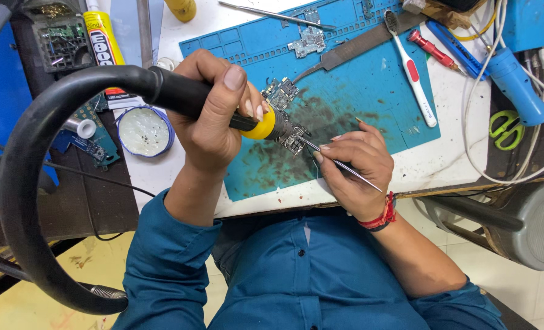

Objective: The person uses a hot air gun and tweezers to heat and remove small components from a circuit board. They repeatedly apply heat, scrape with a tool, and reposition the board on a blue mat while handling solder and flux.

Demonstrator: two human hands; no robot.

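A small circuit board [293, 139] is lying on the stained blue mat [369, 91] of the white tabletop [449, 162]. The hot-air handle [217, 107] is gripped by the left hand [214, 116], and thin tweezers [339, 164] are pinched by the right hand [357, 165]. The board seems light and fragile, best held by its edges. Tools are crowded around.

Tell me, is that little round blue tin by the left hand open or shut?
Open. The round blue tin has no lid on it, and its pale, speckled contents show from above. It sits beside the left hand, which grips a black hot-air handle.
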